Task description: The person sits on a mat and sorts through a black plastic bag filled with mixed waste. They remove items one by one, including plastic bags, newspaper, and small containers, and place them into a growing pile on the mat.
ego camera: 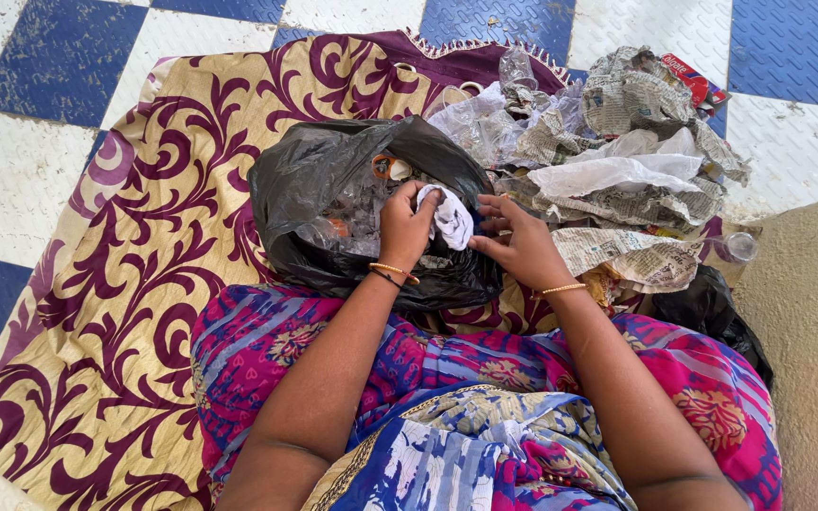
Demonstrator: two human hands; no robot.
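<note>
Left hand [407, 227] fingers grip a white wrapper [451, 219] over the black bag [333, 175]; right hand [520, 244] fingers pinch its other edge, beside crumpled newspaper [631, 114].

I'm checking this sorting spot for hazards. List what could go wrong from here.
1. The black plastic bag gapes sideways, so the clear bottles inside might roll out onto the patterned cloth.
2. The left hand and right hand are bare amid waste.
3. The crumpled newspaper pile could scatter.
</note>
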